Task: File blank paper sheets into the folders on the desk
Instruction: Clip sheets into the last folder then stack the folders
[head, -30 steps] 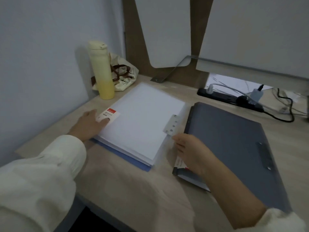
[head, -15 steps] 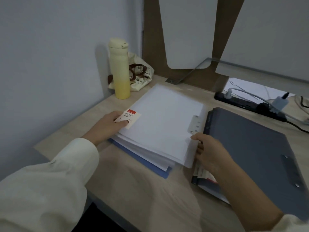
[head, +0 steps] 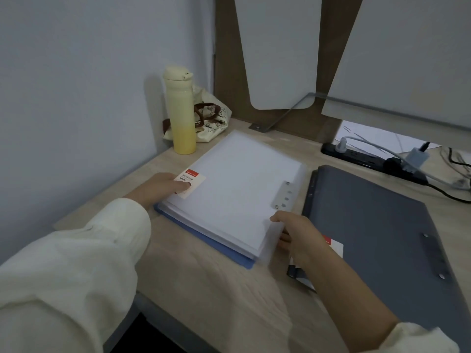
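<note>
- Gripping left edge of white folder (head: 237, 179) with left hand (head: 158, 187).
- Pinching its near right corner with right hand (head: 303, 235).
- Seemingly finishing it; next, probably opening grey folder (head: 369, 225) to its right.

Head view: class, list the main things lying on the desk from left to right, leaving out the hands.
Yellow bottle → translucent folder of white paper → dark grey folder.
</note>
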{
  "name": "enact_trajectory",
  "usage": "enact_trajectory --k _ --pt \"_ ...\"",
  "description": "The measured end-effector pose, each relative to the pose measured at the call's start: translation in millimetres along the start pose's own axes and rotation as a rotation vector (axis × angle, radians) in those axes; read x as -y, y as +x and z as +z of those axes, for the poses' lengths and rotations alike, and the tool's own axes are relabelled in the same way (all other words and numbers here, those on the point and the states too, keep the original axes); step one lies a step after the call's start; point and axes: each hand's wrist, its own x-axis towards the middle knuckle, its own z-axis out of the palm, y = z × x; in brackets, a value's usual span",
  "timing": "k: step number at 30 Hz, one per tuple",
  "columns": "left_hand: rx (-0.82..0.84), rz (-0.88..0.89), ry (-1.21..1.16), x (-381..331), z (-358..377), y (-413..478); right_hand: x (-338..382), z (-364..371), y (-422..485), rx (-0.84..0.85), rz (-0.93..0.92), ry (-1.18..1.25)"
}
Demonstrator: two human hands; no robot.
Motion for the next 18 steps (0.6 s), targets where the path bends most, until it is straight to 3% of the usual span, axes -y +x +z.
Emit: enact_trajectory --k 6,11,18 --pt "0.055 -0.186 -0.001 -9 -14 8 13 -2 -3 0.001 -0.003 0.056" --pt "0.155 -0.201 0.02 -17 -8 5 8 -1 -3 0.019 -0.093 0.15" --pt "0.19 -0.188 -0.414 -33 -3 -27 20 -22 -13 0.057 -0.274 0.201"
